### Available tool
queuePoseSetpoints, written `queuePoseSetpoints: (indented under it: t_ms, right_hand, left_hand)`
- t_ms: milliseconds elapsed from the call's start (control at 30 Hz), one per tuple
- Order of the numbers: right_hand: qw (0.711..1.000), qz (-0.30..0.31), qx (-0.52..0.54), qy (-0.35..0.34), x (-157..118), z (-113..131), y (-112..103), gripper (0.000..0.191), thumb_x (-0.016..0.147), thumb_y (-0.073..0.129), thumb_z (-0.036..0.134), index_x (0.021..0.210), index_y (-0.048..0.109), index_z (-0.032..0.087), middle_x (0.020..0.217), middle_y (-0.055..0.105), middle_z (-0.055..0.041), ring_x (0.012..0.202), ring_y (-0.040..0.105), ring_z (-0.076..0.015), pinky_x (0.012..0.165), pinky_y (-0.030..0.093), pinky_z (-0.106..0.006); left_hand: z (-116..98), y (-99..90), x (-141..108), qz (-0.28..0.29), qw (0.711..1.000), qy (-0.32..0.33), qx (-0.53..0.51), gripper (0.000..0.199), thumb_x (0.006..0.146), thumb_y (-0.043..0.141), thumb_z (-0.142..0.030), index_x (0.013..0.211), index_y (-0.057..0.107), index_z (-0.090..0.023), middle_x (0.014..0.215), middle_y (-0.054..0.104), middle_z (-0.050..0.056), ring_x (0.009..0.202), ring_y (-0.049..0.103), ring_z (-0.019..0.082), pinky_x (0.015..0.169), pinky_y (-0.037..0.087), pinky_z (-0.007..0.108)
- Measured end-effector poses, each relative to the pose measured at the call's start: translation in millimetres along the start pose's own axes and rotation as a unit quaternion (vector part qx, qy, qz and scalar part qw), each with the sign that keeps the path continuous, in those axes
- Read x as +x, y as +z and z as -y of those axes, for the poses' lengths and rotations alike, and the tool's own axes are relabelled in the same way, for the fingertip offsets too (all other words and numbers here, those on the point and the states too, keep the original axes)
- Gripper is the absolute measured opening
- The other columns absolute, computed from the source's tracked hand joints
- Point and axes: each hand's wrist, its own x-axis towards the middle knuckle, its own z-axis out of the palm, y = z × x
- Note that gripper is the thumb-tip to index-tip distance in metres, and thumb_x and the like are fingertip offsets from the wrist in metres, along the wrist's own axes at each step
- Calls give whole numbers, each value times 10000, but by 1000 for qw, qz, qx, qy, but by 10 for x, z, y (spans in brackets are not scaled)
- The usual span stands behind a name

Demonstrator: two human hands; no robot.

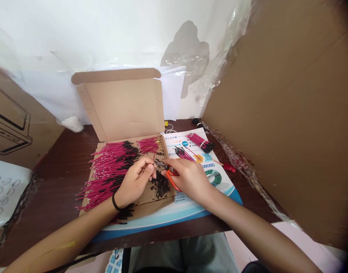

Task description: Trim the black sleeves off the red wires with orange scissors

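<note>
While left grip (135, 182) pinches wire (155, 155), right grip (190, 179) holds cutters (172, 180) by the carton's edge (171, 193).

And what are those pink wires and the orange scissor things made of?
The pink wires look like thin strands in smooth, slightly glossy plastic sleeves; their yellow tips shine like brass, though I can't be sure. The orange-handled cutters seem to have smooth plastic handles and dark metal tips, probably steel.
</note>
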Motion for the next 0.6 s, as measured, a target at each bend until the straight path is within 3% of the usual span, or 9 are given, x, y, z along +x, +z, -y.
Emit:
queuePoseSetpoints:
  t_ms: [267,600]
  right_hand:
    - [999,20,-12,-24,0,20,6,228,834,612,297,1037,642,199,812,707,-33,757,644,-184,607,396,-256]
    - [998,36,-38,-33,1,14,-10,172,843,589,268,989,637,191,770,682,-35,716,616,-173,575,332,-256]
  left_hand:
    - [14,-10,-5,11,999,5,31,281,916,438,-433,852,520,-172,651,570,-13,579,496,87,558,412,212]
    - [39,-13,-9,23,998,26,44,287,928,421,-409,846,541,-163,668,577,1,595,521,92,563,432,211]
